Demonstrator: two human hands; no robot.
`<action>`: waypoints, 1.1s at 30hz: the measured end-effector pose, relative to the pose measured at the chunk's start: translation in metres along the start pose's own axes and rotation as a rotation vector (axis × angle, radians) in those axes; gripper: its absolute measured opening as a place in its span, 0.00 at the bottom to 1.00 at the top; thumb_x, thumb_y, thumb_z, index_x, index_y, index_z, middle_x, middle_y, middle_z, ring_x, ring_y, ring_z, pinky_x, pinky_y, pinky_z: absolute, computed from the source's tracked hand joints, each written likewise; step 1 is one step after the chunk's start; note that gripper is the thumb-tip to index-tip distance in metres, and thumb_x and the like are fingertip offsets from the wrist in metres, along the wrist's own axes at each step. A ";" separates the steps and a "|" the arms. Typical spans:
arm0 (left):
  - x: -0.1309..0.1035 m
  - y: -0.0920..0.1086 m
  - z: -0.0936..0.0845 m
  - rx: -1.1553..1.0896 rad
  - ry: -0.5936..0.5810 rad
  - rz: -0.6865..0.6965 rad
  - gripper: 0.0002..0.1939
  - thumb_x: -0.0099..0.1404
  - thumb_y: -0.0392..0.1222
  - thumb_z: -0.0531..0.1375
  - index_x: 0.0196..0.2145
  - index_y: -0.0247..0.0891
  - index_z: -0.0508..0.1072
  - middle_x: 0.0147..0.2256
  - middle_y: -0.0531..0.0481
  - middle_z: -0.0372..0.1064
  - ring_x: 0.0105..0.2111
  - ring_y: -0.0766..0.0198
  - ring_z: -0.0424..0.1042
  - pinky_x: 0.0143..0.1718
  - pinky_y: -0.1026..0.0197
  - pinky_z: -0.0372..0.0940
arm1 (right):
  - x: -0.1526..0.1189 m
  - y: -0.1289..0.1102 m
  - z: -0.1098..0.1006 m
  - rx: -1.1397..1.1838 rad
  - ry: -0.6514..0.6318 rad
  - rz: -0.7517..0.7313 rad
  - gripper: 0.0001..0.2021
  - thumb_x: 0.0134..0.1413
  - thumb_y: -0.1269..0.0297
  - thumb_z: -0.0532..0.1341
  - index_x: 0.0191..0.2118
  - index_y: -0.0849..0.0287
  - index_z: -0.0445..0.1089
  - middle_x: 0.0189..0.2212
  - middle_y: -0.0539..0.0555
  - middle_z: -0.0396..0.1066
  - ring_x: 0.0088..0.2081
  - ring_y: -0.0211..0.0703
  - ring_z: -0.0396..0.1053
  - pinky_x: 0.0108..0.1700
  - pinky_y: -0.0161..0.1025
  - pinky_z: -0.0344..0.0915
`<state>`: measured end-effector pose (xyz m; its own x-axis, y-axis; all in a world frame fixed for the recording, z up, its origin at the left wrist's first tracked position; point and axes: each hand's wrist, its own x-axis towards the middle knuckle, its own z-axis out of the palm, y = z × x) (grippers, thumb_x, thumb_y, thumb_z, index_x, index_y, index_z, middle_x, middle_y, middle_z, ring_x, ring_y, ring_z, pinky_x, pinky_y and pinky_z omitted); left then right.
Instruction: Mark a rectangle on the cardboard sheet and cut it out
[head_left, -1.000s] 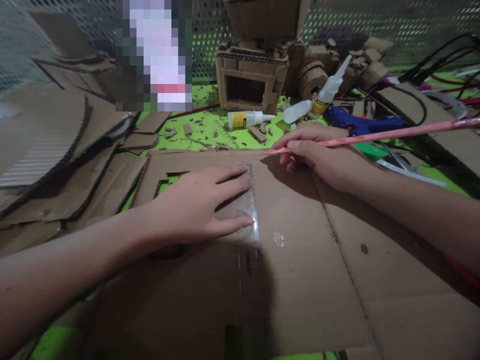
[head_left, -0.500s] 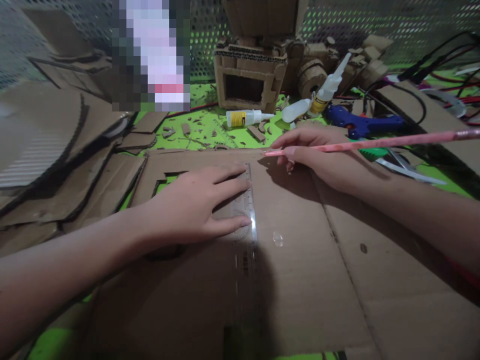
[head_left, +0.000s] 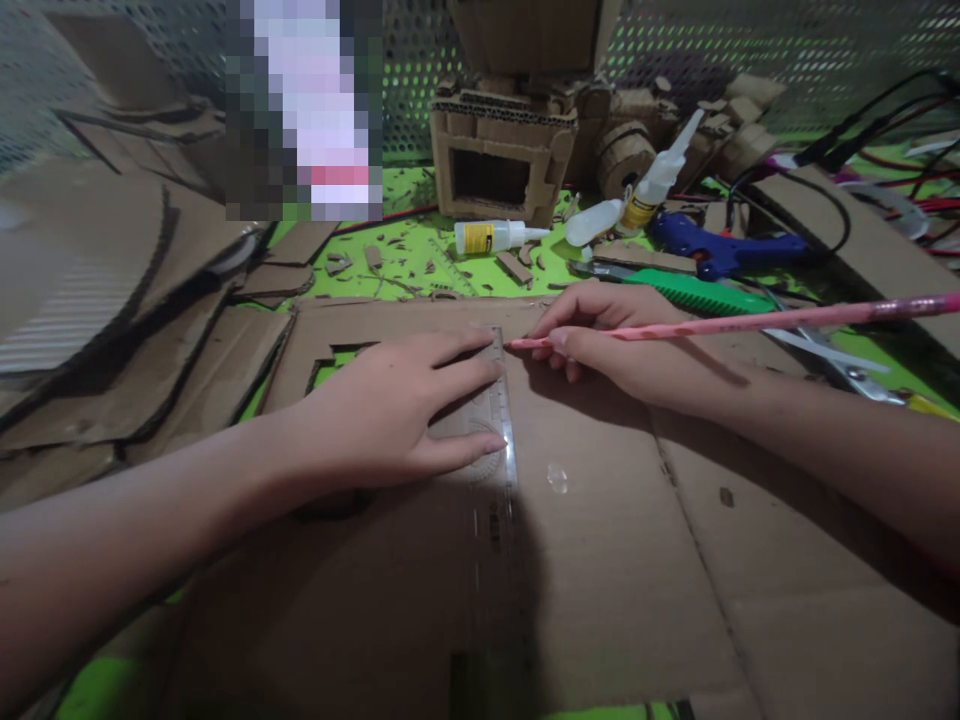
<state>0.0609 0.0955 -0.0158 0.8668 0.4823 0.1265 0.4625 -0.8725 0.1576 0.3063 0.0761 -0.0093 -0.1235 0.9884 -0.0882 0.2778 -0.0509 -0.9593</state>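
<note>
A large sheet of brown cardboard [head_left: 615, 560] with cut-out openings lies flat before me. On it rests a clear plastic ruler [head_left: 495, 500], its length running away from me. My left hand [head_left: 397, 400] is spread over the ruler, fingers apart, pressing it down near its far end. Pinched in my right hand [head_left: 607, 340] is a pink pencil [head_left: 720, 325]. The pencil's tip is at the ruler's right edge, close to the far end, and its eraser end points right. Part of the ruler is covered by my left fingers.
Glue bottles [head_left: 484, 237] and a blue glue gun [head_left: 727, 245] lie behind the sheet, among cardboard scraps. A green utility knife [head_left: 697, 292] and scissors [head_left: 847, 370] are just beyond my right hand. Cardboard pieces [head_left: 90, 370] pile up at left; a cardboard model [head_left: 499, 150] stands behind.
My right hand has brought the pencil left and nearer, from the sheet's far edge to the ruler's edge. The green knife is now more exposed. My left hand stays on the ruler.
</note>
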 end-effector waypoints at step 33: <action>-0.003 -0.001 -0.003 -0.015 0.010 0.030 0.30 0.78 0.61 0.54 0.60 0.34 0.77 0.67 0.31 0.71 0.64 0.40 0.75 0.62 0.46 0.73 | 0.002 0.009 -0.004 0.031 0.004 -0.058 0.13 0.60 0.82 0.62 0.29 0.60 0.76 0.24 0.50 0.76 0.23 0.31 0.67 0.25 0.29 0.64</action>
<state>0.0577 0.0950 -0.0136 0.8783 0.4568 0.1410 0.4336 -0.8854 0.1678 0.3123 0.0782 -0.0165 -0.1350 0.9904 -0.0312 0.2402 0.0022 -0.9707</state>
